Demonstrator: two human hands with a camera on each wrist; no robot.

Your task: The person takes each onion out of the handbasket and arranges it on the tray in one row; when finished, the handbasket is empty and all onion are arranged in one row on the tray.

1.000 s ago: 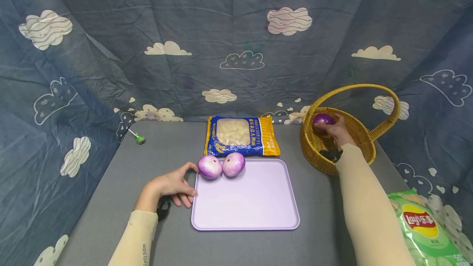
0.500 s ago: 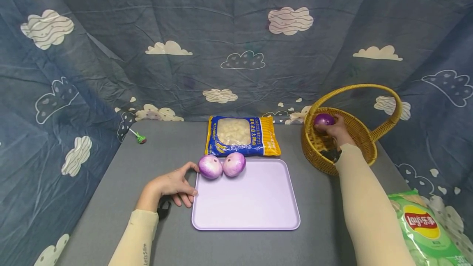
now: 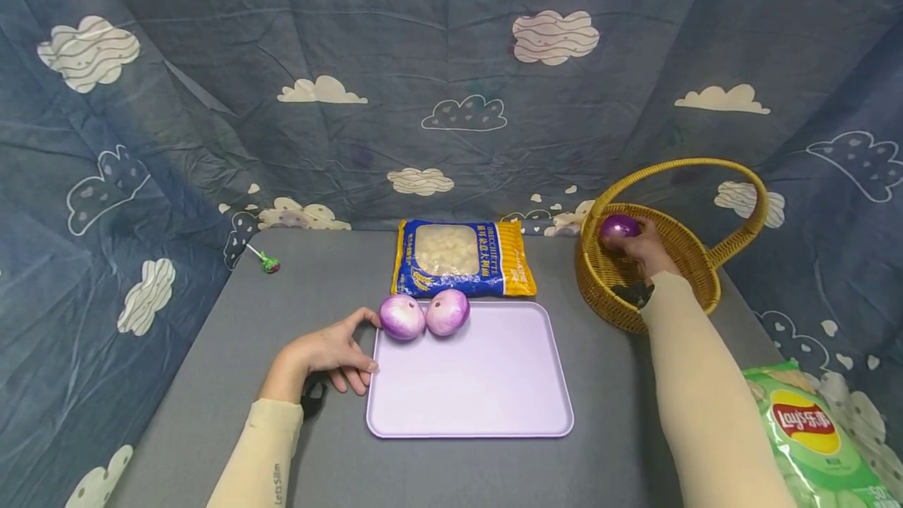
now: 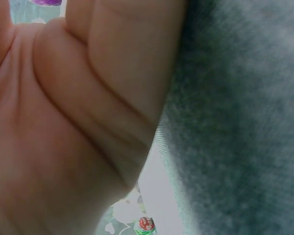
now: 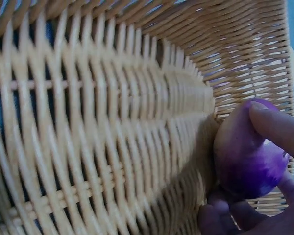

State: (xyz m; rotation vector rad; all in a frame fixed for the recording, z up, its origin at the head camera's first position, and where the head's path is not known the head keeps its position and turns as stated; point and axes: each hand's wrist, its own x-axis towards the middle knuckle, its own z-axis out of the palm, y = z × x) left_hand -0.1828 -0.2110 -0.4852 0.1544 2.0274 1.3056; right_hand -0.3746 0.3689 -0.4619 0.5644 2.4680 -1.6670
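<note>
Inside the wicker basket on the right, my right hand grips a purple onion by its side. The right wrist view shows the thumb on top of this onion and fingers curled beneath it, close to the woven wall. My left hand rests at the left edge of a pale lilac tray, thumb at the rim and fingers relaxed. Its index fingertip reaches the left one of two purple-white onions; the other onion sits beside it at the tray's back left. The palm fills much of the left wrist view.
A blue and yellow orecchiette bag lies right behind the tray. At the back left is a green-wrapped lollipop. A green chip bag lies at the front right, beside the right forearm. The basket's tall handle arches over its opening.
</note>
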